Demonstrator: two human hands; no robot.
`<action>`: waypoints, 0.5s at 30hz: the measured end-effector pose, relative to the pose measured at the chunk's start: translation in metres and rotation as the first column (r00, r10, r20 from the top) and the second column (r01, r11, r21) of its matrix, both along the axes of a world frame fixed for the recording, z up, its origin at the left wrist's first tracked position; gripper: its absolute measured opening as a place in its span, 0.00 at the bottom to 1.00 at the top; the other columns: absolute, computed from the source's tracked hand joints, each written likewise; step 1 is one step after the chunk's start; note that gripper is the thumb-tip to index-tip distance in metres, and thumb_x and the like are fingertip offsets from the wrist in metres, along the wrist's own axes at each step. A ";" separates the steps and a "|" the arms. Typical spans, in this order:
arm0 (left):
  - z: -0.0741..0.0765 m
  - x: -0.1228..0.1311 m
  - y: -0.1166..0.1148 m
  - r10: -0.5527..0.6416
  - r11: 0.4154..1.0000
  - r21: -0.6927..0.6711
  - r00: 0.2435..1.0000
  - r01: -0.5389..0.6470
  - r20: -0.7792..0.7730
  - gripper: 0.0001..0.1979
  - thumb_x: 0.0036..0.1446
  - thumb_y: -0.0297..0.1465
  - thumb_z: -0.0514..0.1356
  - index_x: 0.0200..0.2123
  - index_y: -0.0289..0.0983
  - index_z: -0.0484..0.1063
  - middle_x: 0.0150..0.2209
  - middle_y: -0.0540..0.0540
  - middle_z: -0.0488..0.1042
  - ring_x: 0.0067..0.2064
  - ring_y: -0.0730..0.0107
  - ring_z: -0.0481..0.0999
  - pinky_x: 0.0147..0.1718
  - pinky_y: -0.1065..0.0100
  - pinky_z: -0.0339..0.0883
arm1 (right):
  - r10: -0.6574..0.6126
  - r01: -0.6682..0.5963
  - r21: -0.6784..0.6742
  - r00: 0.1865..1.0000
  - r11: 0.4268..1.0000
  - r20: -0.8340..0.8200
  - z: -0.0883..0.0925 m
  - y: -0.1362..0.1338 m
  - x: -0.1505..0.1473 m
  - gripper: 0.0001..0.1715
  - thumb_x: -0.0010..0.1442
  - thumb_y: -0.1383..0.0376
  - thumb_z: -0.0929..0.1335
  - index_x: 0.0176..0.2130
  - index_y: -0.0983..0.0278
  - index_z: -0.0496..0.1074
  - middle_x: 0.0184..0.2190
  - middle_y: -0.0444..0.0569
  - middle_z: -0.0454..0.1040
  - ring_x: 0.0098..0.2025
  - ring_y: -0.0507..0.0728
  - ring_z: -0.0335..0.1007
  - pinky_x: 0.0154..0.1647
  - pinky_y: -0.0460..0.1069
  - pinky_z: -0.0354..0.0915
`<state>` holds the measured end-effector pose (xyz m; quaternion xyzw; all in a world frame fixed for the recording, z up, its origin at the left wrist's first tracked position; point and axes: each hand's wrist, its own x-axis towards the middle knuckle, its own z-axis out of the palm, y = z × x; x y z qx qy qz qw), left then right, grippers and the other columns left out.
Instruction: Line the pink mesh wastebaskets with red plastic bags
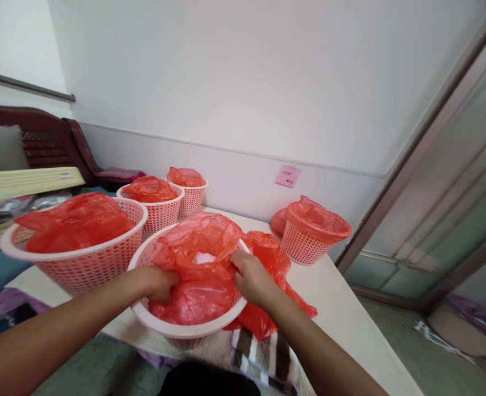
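A pink perforated basket (185, 328) stands at the near edge of the white table, with a red plastic bag (201, 286) inside it. My left hand (160, 281) is closed on the bag's left side, within the rim. On the right side of the bag, my right hand (249, 272) pinches its edge. Something white (203, 258) shows through the bag's opening between my hands. More red plastic bags (267, 258) lie on the table just right of the basket, and a striped cloth (263, 355) lies below them.
Several pink baskets with red bags, one large (89, 269), stand at left. Another basket (304, 242) leans at the table's right (350, 324). A pink note (288, 176) is on the wall. A glass door (441, 220) and a bin (465, 324) are at right.
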<state>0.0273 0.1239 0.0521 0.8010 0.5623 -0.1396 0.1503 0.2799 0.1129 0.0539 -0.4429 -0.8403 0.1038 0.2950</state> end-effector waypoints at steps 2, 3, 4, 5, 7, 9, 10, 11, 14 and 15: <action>0.002 0.000 -0.002 0.004 1.000 -0.019 1.000 -0.004 -0.016 0.18 0.36 0.29 0.61 0.35 0.37 0.80 0.34 0.39 0.81 0.35 0.49 0.79 0.36 0.56 0.71 | -0.009 0.015 0.077 0.997 0.997 -0.081 -0.006 -0.004 0.001 0.13 0.46 0.79 0.59 0.25 0.61 0.57 0.27 0.43 0.66 0.30 0.52 0.61 0.31 0.46 0.56; 0.004 -0.001 -0.003 0.007 1.000 -0.023 1.000 -0.008 -0.018 0.18 0.38 0.29 0.61 0.36 0.38 0.79 0.35 0.40 0.81 0.35 0.50 0.79 0.35 0.57 0.71 | -0.011 0.024 0.113 0.993 0.993 -0.118 -0.009 -0.006 0.002 0.12 0.47 0.78 0.59 0.25 0.61 0.57 0.26 0.43 0.65 0.30 0.52 0.61 0.32 0.47 0.56; 0.006 -0.002 -0.005 0.000 1.000 -0.017 1.000 0.000 0.006 0.17 0.40 0.30 0.60 0.37 0.38 0.79 0.35 0.41 0.81 0.34 0.52 0.78 0.34 0.59 0.71 | -0.006 0.028 0.144 0.989 0.989 -0.150 -0.013 -0.008 0.002 0.12 0.48 0.78 0.59 0.25 0.61 0.57 0.26 0.43 0.65 0.30 0.52 0.60 0.33 0.47 0.56; 0.009 -0.004 -0.007 -0.019 1.000 0.006 0.998 0.019 0.053 0.16 0.43 0.31 0.59 0.37 0.38 0.78 0.35 0.42 0.81 0.34 0.54 0.78 0.34 0.60 0.70 | 0.002 0.030 0.173 0.983 0.984 -0.182 -0.016 -0.010 0.003 0.12 0.49 0.77 0.58 0.26 0.61 0.58 0.27 0.43 0.65 0.31 0.53 0.60 0.34 0.48 0.56; 0.015 -0.011 -0.014 -0.086 0.993 0.096 0.979 0.069 0.186 0.13 0.52 0.33 0.55 0.39 0.38 0.76 0.37 0.44 0.80 0.38 0.58 0.78 0.39 0.61 0.70 | 0.029 0.023 0.221 0.974 0.975 -0.227 -0.022 -0.014 0.005 0.11 0.50 0.77 0.58 0.28 0.61 0.61 0.28 0.45 0.66 0.33 0.54 0.61 0.36 0.50 0.57; 0.016 -0.021 -0.026 -0.150 0.965 0.253 0.933 0.067 0.326 0.14 0.60 0.36 0.51 0.41 0.39 0.74 0.43 0.44 0.79 0.44 0.60 0.77 0.45 0.62 0.69 | 0.056 0.011 0.254 0.965 0.967 -0.255 -0.027 -0.019 0.007 0.12 0.52 0.76 0.58 0.30 0.61 0.63 0.29 0.46 0.67 0.34 0.55 0.62 0.38 0.51 0.58; 0.013 -0.028 -0.035 -0.164 0.938 0.346 0.912 0.026 0.376 0.16 0.63 0.38 0.49 0.43 0.40 0.74 0.46 0.44 0.78 0.47 0.60 0.77 0.48 0.62 0.68 | 0.067 0.007 0.264 0.960 0.964 -0.271 -0.030 -0.023 0.008 0.12 0.53 0.76 0.58 0.30 0.61 0.64 0.29 0.46 0.67 0.34 0.56 0.62 0.39 0.52 0.59; 0.008 -0.036 -0.045 -0.165 0.895 0.444 0.894 -0.042 0.417 0.17 0.64 0.40 0.48 0.44 0.42 0.73 0.48 0.45 0.78 0.49 0.60 0.76 0.50 0.62 0.67 | 0.081 0.002 0.273 0.953 0.962 -0.291 -0.032 -0.026 0.009 0.12 0.54 0.77 0.58 0.30 0.61 0.64 0.29 0.46 0.67 0.34 0.56 0.62 0.39 0.52 0.60; -0.021 -0.062 -0.082 -0.195 0.756 0.639 0.882 -0.144 0.430 0.15 0.61 0.42 0.56 0.49 0.48 0.73 0.48 0.49 0.79 0.51 0.60 0.77 0.52 0.63 0.68 | 0.127 -0.003 0.305 0.912 0.952 -0.389 -0.037 -0.039 0.009 0.14 0.56 0.77 0.58 0.32 0.60 0.64 0.31 0.46 0.69 0.37 0.56 0.66 0.42 0.53 0.63; -0.033 -0.070 -0.095 -0.200 0.734 0.661 0.882 -0.153 0.426 0.15 0.60 0.41 0.57 0.49 0.50 0.73 0.48 0.51 0.79 0.49 0.61 0.78 0.51 0.65 0.70 | 0.128 0.015 0.316 0.895 0.949 -0.428 -0.040 -0.044 0.009 0.14 0.58 0.77 0.58 0.33 0.60 0.65 0.33 0.47 0.70 0.39 0.56 0.67 0.43 0.54 0.64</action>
